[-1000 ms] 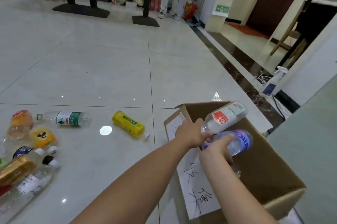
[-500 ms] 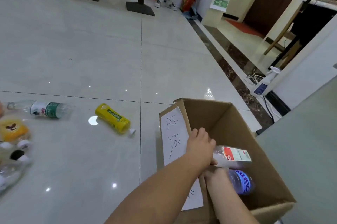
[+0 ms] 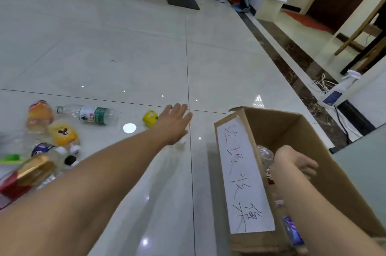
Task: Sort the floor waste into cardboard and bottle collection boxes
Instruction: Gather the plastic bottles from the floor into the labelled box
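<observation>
Both bottles have been dropped into the cardboard box (image 3: 292, 128) at four o'clock, where the empty right hand (image 3: 296, 164) lingers, while the left hand (image 3: 174, 125), open and empty, has been stretched toward the yellow bottle (image 3: 150, 118) on the floor (image 3: 125, 57) at eleven o'clock.

Glossy, smooth tile floor (image 3: 129, 51); matt brown cardboard box (image 3: 325, 172) with white paper label (image 3: 242, 174); clear plastic bottle (image 3: 92, 114); shiny yellow plastic bottle (image 3: 150, 118).

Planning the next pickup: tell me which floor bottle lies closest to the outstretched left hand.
The yellow bottle, partly hidden behind the left hand. The green-labelled clear bottle and the orange bottles lie farther left.
</observation>
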Demonstrator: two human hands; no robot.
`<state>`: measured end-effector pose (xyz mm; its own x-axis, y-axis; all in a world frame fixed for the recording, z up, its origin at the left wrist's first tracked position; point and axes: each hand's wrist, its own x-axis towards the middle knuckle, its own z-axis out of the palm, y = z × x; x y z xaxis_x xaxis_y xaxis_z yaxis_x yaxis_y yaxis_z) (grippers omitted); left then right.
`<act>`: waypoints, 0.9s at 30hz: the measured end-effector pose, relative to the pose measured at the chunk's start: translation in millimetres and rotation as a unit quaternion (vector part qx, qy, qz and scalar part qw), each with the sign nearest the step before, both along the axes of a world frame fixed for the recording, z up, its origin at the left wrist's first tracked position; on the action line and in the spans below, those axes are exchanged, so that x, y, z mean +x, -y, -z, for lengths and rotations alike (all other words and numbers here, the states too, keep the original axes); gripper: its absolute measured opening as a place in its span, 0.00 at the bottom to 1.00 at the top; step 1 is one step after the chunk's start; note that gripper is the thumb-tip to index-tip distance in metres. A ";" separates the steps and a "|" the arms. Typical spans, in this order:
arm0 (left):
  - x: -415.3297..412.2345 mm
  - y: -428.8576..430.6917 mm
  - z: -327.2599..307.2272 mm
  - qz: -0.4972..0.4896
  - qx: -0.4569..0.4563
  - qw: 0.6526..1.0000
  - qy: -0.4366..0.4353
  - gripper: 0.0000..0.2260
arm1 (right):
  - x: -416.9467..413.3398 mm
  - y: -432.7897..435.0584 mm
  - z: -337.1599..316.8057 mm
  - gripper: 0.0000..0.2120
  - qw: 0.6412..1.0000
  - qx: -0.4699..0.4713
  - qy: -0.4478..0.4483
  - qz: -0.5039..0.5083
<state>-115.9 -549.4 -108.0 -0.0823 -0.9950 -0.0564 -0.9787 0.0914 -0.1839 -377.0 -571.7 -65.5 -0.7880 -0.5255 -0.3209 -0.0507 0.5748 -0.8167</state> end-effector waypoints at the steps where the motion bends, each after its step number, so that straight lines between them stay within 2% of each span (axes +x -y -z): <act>1: 29.3 -10.5 5.8 -0.034 0.021 0.999 0.017 0.27 | 12.8 10.9 -7.1 0.24 0.999 -0.039 -0.031 0.012; 3: 82.0 -37.1 19.2 -0.109 0.063 0.991 0.033 0.28 | 49.6 25.9 -17.0 0.22 0.989 -0.092 -0.107 -0.050; 5: 124.7 -65.2 35.8 -0.181 0.103 0.978 0.028 0.29 | 97.7 29.0 -16.6 0.20 0.963 -0.133 -0.185 -0.144; 9: 182.7 -118.7 61.9 -0.276 0.187 0.943 0.007 0.35 | 185.8 15.7 14.6 0.21 0.872 -0.188 -0.293 -0.344; 11: 200.0 -140.4 71.9 -0.310 0.199 0.929 -0.015 0.38 | 223.5 7.7 40.2 0.22 0.833 -0.150 -0.299 -0.441; 14: 216.5 -169.7 90.0 -0.371 0.207 0.903 -0.056 0.40 | 260.3 -1.0 82.4 0.25 0.799 -0.038 -0.264 -0.539; 17: 227.5 -186.8 107.1 -0.392 0.200 0.896 -0.066 0.47 | 274.8 0.4 120.2 0.29 0.771 0.041 -0.249 -0.585; 19: 232.5 -187.4 114.3 -0.412 0.181 0.891 -0.060 0.50 | 272.1 5.7 144.4 0.33 0.764 0.076 -0.245 -0.592; 24: 240.9 -173.4 120.1 -0.435 0.177 0.879 -0.075 0.43 | 251.8 20.3 184.6 0.43 0.768 0.130 -0.240 -0.579; 27: 244.4 -169.6 121.9 -0.432 0.183 0.878 -0.097 0.44 | 242.9 33.6 194.7 0.45 0.752 0.124 -0.270 -0.588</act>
